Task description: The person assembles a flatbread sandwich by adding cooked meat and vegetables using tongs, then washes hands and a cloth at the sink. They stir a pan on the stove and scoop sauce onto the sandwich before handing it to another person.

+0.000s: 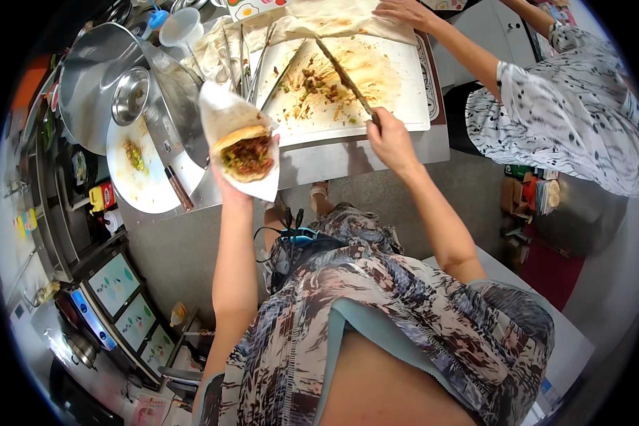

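Bun (248, 157) in paper bag (222, 106) in left hand (230, 187), plate (138, 193) to its left, chopped filling (309, 85) on board (405, 106) at right

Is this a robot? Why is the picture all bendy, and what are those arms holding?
No robot here: those are a person's own bare arms and hands. There's just one picture, from a wide camera on the person's head looking down, so straight edges bend. The left hand holds a golden bun with brown and green filling in white paper. The right hand grips a long, thin, dark tool; I can't tell what kind. On the grey metal counter lies a rectangular white board with chopped brown and green bits. Near its far edge is another person's hand, by a pale cloth.
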`<state>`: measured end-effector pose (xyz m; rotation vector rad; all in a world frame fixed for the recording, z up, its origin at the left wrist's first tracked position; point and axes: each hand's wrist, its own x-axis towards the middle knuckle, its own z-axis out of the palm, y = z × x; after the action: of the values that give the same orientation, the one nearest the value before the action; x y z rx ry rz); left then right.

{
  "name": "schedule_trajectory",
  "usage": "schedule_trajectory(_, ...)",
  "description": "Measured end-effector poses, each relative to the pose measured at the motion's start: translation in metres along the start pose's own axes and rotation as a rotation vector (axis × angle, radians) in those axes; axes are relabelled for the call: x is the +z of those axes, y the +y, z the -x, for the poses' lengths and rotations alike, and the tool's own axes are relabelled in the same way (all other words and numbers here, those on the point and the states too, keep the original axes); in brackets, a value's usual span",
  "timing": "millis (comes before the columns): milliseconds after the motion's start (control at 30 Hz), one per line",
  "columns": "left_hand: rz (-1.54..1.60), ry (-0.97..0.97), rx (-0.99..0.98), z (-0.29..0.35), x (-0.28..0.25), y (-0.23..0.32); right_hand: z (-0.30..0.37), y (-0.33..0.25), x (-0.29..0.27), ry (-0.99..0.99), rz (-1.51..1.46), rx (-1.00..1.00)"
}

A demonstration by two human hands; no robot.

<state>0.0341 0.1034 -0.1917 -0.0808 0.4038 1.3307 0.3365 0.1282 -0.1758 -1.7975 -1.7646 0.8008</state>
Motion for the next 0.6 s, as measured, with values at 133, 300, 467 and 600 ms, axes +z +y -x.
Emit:
schedule_trajectory(133,-0.095,0.086,0.037,-0.023,0.003,-0.012,0.018,-0.003,-0.017,-0.212,-0.118,0.108)
schedule_trajectory(300,-0.062,0.057,0.102,-0.045,-0.001,-0.003,0.031,-0.015,0.016,-0.385,-0.237,0.137)
schedule_trajectory(467,0.020,-0.048,0.091,-0.051,-0.007,0.011,0.013,-0.017,0.045,-0.307,-0.255,0.001)
schedule_trajectory(600,-0.013,-0.027,0.123,-0.055,-0.003,0.014,0.011,-0.015,0.035,-0.272,-0.472,0.267)
